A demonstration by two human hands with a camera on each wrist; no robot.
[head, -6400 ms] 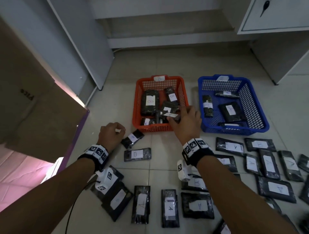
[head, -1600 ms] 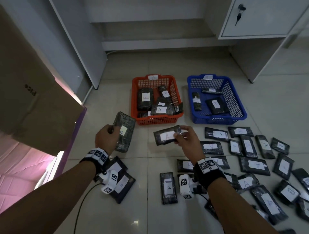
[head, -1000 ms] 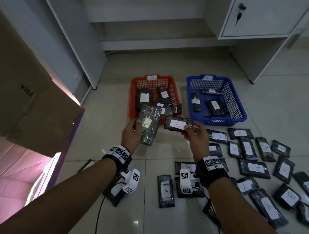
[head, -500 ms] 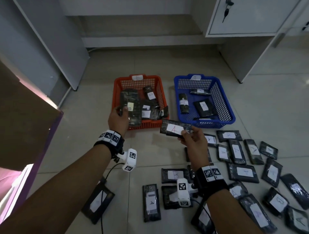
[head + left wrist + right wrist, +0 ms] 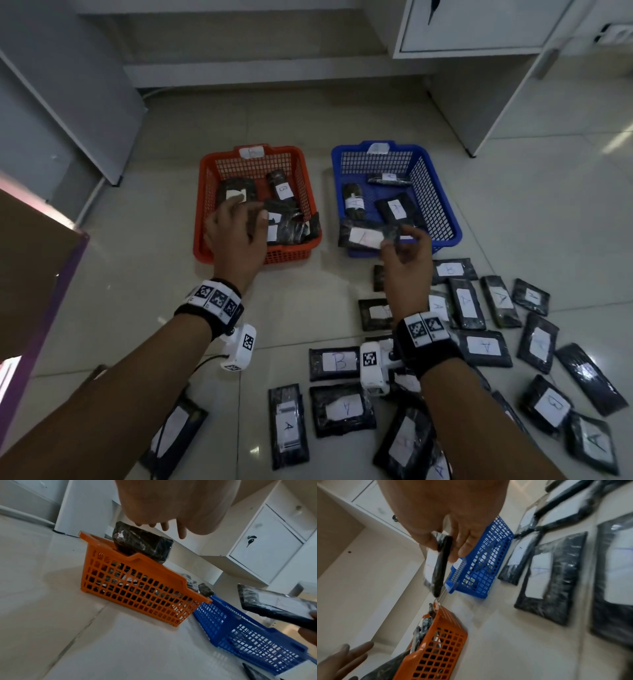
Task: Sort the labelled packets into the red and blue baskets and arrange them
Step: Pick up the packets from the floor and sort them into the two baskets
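My left hand (image 5: 236,226) hovers over the red basket (image 5: 202,212) with its fingers spread and holds nothing. In the left wrist view a dark packet (image 5: 142,543) juts tilted above the red basket (image 5: 137,588) rim, just below my left hand (image 5: 159,524). My right hand (image 5: 404,253) pinches the packet labelled A (image 5: 366,236) by one end over the front edge of the blue basket (image 5: 442,205). The right wrist view shows that packet (image 5: 441,566) edge-on between thumb and fingers of my right hand (image 5: 447,545). Both baskets hold several labelled packets.
Several loose packets labelled A or B (image 5: 466,305) lie on the tiled floor in front and to the right, one B packet (image 5: 337,363) near my right wrist. A cardboard box (image 5: 30,257) stands at the left. A white cabinet (image 5: 479,27) rises behind the blue basket.
My left hand carried its B packet over the red basket and let it go. My right hand moved the A packet rightward to the blue basket's front edge.
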